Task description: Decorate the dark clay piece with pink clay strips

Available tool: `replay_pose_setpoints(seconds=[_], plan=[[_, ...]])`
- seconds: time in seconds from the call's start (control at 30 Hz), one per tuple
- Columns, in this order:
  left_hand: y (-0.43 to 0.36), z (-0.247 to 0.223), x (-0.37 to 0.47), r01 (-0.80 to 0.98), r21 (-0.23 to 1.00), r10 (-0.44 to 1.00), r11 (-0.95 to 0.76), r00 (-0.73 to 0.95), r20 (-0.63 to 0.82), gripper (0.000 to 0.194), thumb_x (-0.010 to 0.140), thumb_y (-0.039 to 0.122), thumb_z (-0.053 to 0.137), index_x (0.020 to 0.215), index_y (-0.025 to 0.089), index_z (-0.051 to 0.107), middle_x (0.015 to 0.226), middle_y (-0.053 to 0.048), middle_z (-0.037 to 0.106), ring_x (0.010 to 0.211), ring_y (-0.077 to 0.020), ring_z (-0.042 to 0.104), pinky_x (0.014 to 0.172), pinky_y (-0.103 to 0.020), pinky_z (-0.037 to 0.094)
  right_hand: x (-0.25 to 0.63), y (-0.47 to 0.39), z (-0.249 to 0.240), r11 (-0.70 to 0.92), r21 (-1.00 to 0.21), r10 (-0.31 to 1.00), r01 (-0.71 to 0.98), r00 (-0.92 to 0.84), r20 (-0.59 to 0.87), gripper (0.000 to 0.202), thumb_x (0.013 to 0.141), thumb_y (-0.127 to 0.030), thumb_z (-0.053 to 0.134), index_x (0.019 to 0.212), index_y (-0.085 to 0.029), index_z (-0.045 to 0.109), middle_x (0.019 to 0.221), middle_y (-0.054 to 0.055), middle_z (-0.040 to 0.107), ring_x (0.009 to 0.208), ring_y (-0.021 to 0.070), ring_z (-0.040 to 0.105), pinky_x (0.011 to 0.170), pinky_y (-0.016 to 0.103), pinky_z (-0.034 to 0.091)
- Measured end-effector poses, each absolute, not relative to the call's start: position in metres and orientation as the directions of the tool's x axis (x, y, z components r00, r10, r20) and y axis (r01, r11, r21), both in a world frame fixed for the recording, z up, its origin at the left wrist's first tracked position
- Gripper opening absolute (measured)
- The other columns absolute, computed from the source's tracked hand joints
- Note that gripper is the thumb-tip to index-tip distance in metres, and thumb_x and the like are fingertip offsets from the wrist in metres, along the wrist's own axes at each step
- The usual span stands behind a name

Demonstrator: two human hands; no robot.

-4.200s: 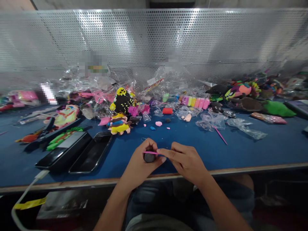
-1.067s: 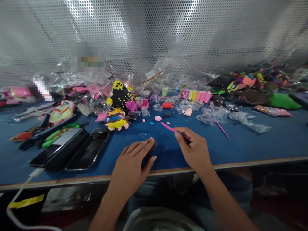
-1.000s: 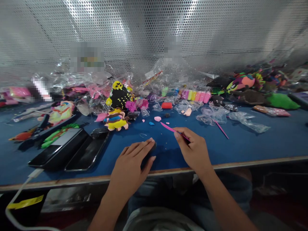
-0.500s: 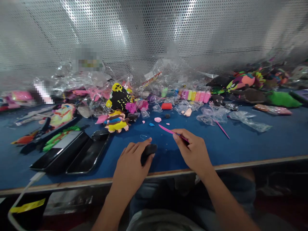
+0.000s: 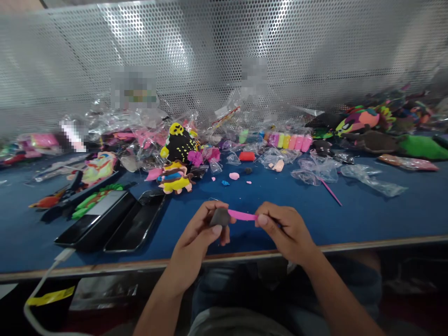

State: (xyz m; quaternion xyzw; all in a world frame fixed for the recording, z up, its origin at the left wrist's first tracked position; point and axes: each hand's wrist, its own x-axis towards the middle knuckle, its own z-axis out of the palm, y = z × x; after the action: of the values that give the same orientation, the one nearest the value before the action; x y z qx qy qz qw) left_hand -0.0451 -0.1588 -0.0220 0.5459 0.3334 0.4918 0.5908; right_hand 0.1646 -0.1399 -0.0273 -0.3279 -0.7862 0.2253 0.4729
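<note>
A dark grey lump of modelling clay (image 5: pixel 220 217) is held between the thumb and fingers of my left hand (image 5: pixel 199 233), just above the table's front part. My right hand (image 5: pixel 285 228) pinches a pink plastic clay knife (image 5: pixel 242 215), its blade pointing left. The blade's tip meets the right side of the grey lump; whether it cuts in I cannot tell. Beyond my hands lie small clay bits: a pink piece (image 5: pixel 234 176), a blue piece (image 5: pixel 225 183) and a dark crumb (image 5: pixel 248 171).
A black phone-like device (image 5: pixel 94 219) with a white cable (image 5: pixel 45 275) and a black tray (image 5: pixel 135 224) lie left. Behind are clay figures (image 5: pixel 177 179), a red clay block (image 5: pixel 247 156), wrapped clay sticks (image 5: pixel 289 141) and plastic bags. A second pink tool (image 5: pixel 331 191) lies right.
My left hand has turned and raised the grey clay, showing more of it. My right hand has moved nearer and down, bringing the pink knife's tip to the clay.
</note>
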Motion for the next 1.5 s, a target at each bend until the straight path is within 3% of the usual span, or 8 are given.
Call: replay_pose_setpoints(seconds=[0.13, 0.3, 0.53, 0.73, 0.93, 1.03, 1.2, 1.5], plan=[[-0.158, -0.022, -0.045, -0.138, 0.987, 0.921, -0.080, 0.368, 0.126, 0.031, 0.088, 0.031, 0.055, 0.119, 0.025, 0.054, 0.084, -0.001, 0.054, 0.075, -0.0123, 0.049, 0.069, -0.024, 0.040, 0.163, -0.137, -0.026, 0.647, -0.684, 0.754, 0.337, -0.419, 0.506, 0.029, 0.098, -0.031, 0.045, 0.073, -0.019, 0.052, 0.060, -0.005, 0.047, 0.054, 0.0069, 0.044, 0.055, 0.019, 0.032], [-0.159, -0.013, -0.038, 0.133, 0.986, 0.949, -0.104, 0.309, 0.058, 0.034, 0.086, 0.036, 0.061, 0.117, 0.025, 0.052, 0.097, -0.002, 0.054, 0.081, -0.0129, 0.050, 0.069, -0.023, 0.041, 0.162, -0.135, -0.026, 0.528, -0.746, 0.849, 0.405, -0.262, 0.459, 0.034, 0.099, -0.038, 0.043, 0.074, -0.019, 0.056, 0.059, -0.004, 0.048, 0.054, 0.0087, 0.045, 0.055, 0.021, 0.033], [-0.155, -0.012, -0.037, 0.544, 0.813, 0.964, -0.207, 0.254, 0.076, 0.035, 0.088, 0.049, 0.053, 0.117, 0.030, 0.054, 0.099, 0.000, 0.061, 0.081, -0.0154, 0.055, 0.068, -0.026, 0.041, 0.161, -0.130, -0.027, 0.358, -0.784, 0.920, 0.507, -0.048, 0.389, 0.040, 0.096, -0.045, 0.044, 0.067, -0.019, 0.054, 0.052, -0.006, 0.038, 0.048, 0.0092, 0.038, 0.050, 0.023, 0.029], [-0.154, -0.010, -0.038, 0.642, 0.725, 0.958, -0.251, 0.270, 0.093, 0.031, 0.090, 0.044, 0.051, 0.116, 0.029, 0.048, 0.087, 0.003, 0.058, 0.068, -0.0137, 0.053, 0.063, -0.026, 0.041, 0.159, -0.129, -0.030, 0.323, -0.736, 0.935, 0.595, -0.080, 0.346, 0.037, 0.096, -0.044, 0.045, 0.074, -0.020, 0.063, 0.057, -0.003, 0.052, 0.054, 0.0115, 0.048, 0.055, 0.025, 0.032], [-0.141, -0.005, -0.057, 0.720, 0.624, 0.952, -0.304, 0.255, 0.169, 0.033, 0.096, 0.045, 0.037, 0.122, 0.028, 0.048, 0.102, -0.002, 0.062, 0.087, -0.0188, 0.061, 0.077, -0.030, 0.047, 0.162, -0.122, -0.028, 0.358, -0.518, 0.922, 0.776, -0.207, 0.327, 0.028, 0.097, -0.035, 0.047, 0.086, -0.023, 0.071, 0.076, 0.001, 0.065, 0.069, 0.0147, 0.058, 0.061, 0.027, 0.035], [-0.131, -0.008, -0.065, 0.802, 0.478, 0.931, -0.358, 0.264, 0.253, 0.033, 0.096, 0.044, 0.034, 0.119, 0.027, 0.051, 0.119, -0.006, 0.059, 0.098, -0.0222, 0.062, 0.083, -0.034, 0.047, 0.171, -0.118, -0.024, 0.375, -0.401, 0.920, 0.836, -0.282, 0.272, 0.028, 0.097, -0.035, 0.048, 0.089, -0.027, 0.074, 0.079, 0.001, 0.064, 0.073, 0.0148, 0.060, 0.060, 0.026, 0.036], [-0.120, -0.017, -0.063, 0.899, 0.228, 0.909, -0.375, 0.308, 0.280, 0.033, 0.091, 0.043, 0.047, 0.119, 0.027, 0.057, 0.110, -0.006, 0.060, 0.092, -0.0246, 0.063, 0.075, -0.033, 0.047, 0.183, -0.097, -0.004, 0.328, -0.226, 0.939, 0.917, -0.290, 0.186, 0.028, 0.095, -0.038, 0.051, 0.110, -0.024, 0.071, 0.102, 0.009, 0.066, 0.086, 0.0226, 0.065, 0.069, 0.031, 0.046], [-0.122, -0.017, -0.065, 0.857, 0.355, 0.923, -0.373, 0.303, 0.239, 0.038, 0.087, 0.047, 0.055, 0.119, 0.027, 0.058, 0.112, -0.006, 0.061, 0.101, -0.0265, 0.061, 0.084, -0.038, 0.046, 0.163, 0.014, 0.008, 0.315, -0.091, 0.949, 0.945, -0.310, 0.063, 0.038, 0.087, -0.025, 0.062, 0.124, -0.021, 0.061, 0.124, 0.015, 0.063, 0.106, 0.0301, 0.063, 0.081, 0.037, 0.047]])
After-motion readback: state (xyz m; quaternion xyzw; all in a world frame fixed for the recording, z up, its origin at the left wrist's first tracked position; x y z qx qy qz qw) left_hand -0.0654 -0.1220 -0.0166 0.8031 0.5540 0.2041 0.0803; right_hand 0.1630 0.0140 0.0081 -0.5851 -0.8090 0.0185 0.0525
